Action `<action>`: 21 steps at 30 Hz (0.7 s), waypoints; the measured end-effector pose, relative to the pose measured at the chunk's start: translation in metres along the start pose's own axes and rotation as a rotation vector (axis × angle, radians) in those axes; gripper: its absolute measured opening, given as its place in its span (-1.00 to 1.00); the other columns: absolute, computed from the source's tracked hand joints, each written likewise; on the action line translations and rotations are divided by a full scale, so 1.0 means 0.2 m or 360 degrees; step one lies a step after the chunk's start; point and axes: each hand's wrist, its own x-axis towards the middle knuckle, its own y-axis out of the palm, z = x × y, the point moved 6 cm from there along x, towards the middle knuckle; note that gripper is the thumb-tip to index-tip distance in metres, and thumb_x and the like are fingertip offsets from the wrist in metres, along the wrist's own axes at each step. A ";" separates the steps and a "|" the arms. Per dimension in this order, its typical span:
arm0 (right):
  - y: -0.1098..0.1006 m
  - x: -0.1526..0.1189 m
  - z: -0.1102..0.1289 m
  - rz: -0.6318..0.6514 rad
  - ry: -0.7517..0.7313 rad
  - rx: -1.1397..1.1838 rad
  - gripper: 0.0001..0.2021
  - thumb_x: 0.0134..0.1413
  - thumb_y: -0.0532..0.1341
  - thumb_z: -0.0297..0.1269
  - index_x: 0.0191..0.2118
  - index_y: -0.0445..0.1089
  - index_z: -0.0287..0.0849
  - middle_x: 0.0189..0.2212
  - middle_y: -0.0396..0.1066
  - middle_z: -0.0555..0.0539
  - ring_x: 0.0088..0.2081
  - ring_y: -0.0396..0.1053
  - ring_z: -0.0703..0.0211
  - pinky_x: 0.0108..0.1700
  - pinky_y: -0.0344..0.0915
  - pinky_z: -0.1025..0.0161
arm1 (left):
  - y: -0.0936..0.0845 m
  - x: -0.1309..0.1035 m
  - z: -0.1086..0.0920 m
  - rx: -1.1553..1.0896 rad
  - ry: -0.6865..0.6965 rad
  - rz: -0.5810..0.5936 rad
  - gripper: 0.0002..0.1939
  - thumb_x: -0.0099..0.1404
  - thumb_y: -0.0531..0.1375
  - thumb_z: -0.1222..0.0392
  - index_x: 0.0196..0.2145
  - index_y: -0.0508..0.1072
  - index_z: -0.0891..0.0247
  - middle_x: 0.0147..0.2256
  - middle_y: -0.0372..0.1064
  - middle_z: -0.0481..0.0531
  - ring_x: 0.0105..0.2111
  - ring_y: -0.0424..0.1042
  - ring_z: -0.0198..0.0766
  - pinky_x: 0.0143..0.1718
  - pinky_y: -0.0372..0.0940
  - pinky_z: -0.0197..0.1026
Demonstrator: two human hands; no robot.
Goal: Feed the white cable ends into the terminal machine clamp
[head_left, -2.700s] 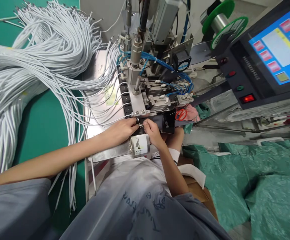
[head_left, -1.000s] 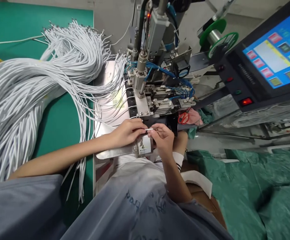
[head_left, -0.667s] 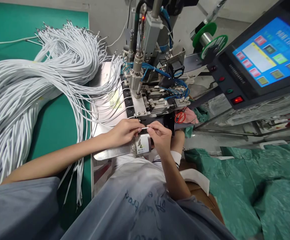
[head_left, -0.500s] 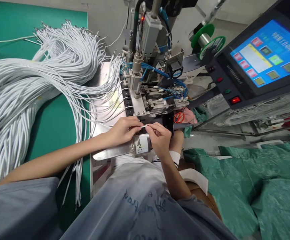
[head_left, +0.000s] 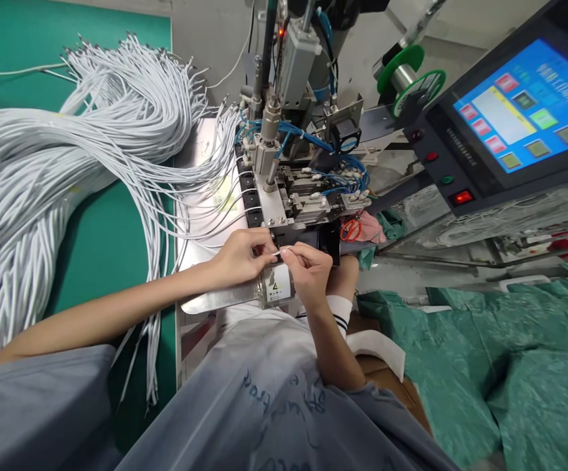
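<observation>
A white cable's end [head_left: 277, 253] shows between my two hands, just in front of the machine [head_left: 274, 209]. My left hand [head_left: 244, 256] pinches the cable between thumb and fingers. From the other side my right hand [head_left: 309, 267] closes its thumb and forefinger at the cable's tip, so the tip itself is hidden. Below the hands sits a clear box with a white label [head_left: 278, 282], on a metal plate [head_left: 219, 299]. Several white cables [head_left: 205, 203] run from the left into a row of black slots on the machine's near side.
A large bundle of white cables [head_left: 131, 111] lies on the green table [head_left: 102, 242] at left. A control screen [head_left: 523, 108] and a green-rimmed solder wire spool [head_left: 404, 78] stand at right. Red-handled scissors [head_left: 351, 229] lie by a pink cloth [head_left: 370, 227]. Green sheeting [head_left: 450, 340] covers the lower right.
Both hands keep their pinch on the cable. My right hand has shifted slightly left, and the cable's end between the fingers sits a little lower.
</observation>
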 end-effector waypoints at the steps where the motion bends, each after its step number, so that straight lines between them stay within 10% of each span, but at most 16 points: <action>1: 0.01 -0.01 -0.01 -0.0030 0.0015 0.0034 -0.76 -0.01 0.22 -0.23 -0.61 0.37 -0.19 -0.68 -0.02 0.08 -0.59 -0.02 0.33 -0.53 -0.01 0.29 | 0.01 0.00 0.01 -0.0058 -0.0029 0.0006 -0.83 0.15 0.19 0.34 -0.58 0.33 0.33 -0.55 0.27 -0.09 -0.51 0.27 -0.41 -0.48 0.18 -0.34; 7: 0.00 -0.04 0.05 -0.0221 -0.0364 -0.0386 -0.80 0.08 0.15 -0.31 -0.53 0.40 -0.19 -0.68 -0.06 0.10 -0.62 -0.08 0.34 -0.54 -0.04 0.27 | 0.00 -0.01 -0.05 0.0371 0.0421 -0.0045 -0.85 0.24 0.09 0.35 -0.47 0.39 0.34 -0.52 0.26 -0.02 -0.51 0.24 -0.38 -0.51 0.15 -0.32; 12: -0.01 0.01 0.07 0.0282 -0.0426 -0.0626 -0.72 0.08 0.13 -0.37 -0.63 0.24 -0.19 -0.68 -0.06 0.12 -0.61 -0.06 0.37 -0.51 -0.04 0.29 | 0.01 -0.03 -0.13 0.1132 0.1064 0.0064 -0.78 0.26 0.03 0.35 -0.46 0.43 0.36 -0.52 0.26 0.04 -0.55 0.18 -0.33 -0.55 0.10 -0.26; 21: -0.01 0.02 -0.01 -0.0117 -0.0356 -0.0207 -0.80 0.05 0.18 -0.37 -0.56 0.37 -0.23 -0.69 -0.07 0.13 -0.62 -0.06 0.37 -0.55 -0.06 0.31 | 0.02 0.00 0.03 0.0064 0.0191 -0.0028 -0.84 0.22 0.19 0.21 -0.43 0.51 0.33 -0.51 0.36 0.01 -0.49 0.33 -0.37 -0.46 0.24 -0.32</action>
